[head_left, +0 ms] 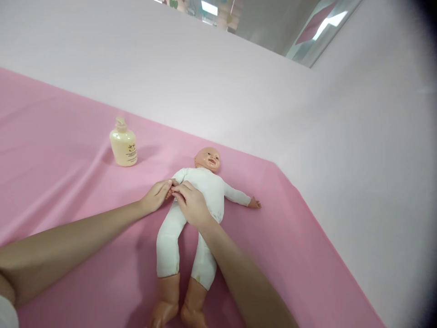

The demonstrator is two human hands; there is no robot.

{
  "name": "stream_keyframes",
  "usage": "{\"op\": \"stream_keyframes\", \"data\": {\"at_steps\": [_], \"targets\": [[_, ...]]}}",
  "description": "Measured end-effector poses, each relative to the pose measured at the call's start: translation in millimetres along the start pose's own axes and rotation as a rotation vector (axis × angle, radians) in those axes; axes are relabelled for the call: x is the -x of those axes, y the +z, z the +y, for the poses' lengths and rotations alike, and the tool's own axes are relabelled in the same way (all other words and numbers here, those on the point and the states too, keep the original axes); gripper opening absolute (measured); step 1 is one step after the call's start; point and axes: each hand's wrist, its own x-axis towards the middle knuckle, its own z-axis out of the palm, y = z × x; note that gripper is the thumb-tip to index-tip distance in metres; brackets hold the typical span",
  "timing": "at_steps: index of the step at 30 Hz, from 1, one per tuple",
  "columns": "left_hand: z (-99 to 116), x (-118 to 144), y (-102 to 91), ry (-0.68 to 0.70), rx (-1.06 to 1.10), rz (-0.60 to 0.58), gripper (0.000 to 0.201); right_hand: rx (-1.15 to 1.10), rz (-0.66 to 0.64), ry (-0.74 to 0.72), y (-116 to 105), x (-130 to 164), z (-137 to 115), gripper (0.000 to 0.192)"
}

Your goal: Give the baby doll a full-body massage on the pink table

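Observation:
A baby doll in a white bodysuit lies on its back on a pink sheet, head toward the far wall, legs toward me. My left hand and my right hand meet at the doll's arm on the left side of its torso. Fingers of both hands pinch that small arm between them, hiding most of it. My right forearm crosses over the doll's hip and thigh. The doll's other arm stretches out to the right, its bare hand resting on the sheet.
A cream pump bottle stands upright on the sheet to the left of the doll's head. A pale pink wall runs behind and to the right of the sheet's edge. A mirror or window strip shows at the top.

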Motion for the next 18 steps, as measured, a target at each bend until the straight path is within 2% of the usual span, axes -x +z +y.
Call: {"op": "stream_keyframes", "data": {"at_steps": [3,8,13,18], "targets": [[0.4,-0.8,0.3,-0.02,0.02,-0.013,0.052,0.02,0.011,-0.025,0.2,0.3,-0.5,0.019],[-5.8,-3.3,0.5,-0.011,-0.019,0.059,0.05,0.029,0.051,-0.052,0.4,1.0,1.2,0.02],[-8.9,-5.7,-0.4,-0.069,-0.067,0.081,0.047,-0.01,0.117,-0.004,0.0,0.6,3.4,0.021],[-15.6,-6.5,-0.1,-0.09,-0.151,0.093,0.043,-0.004,0.032,0.018,1.6,-0.7,3.5,0.021]]}}
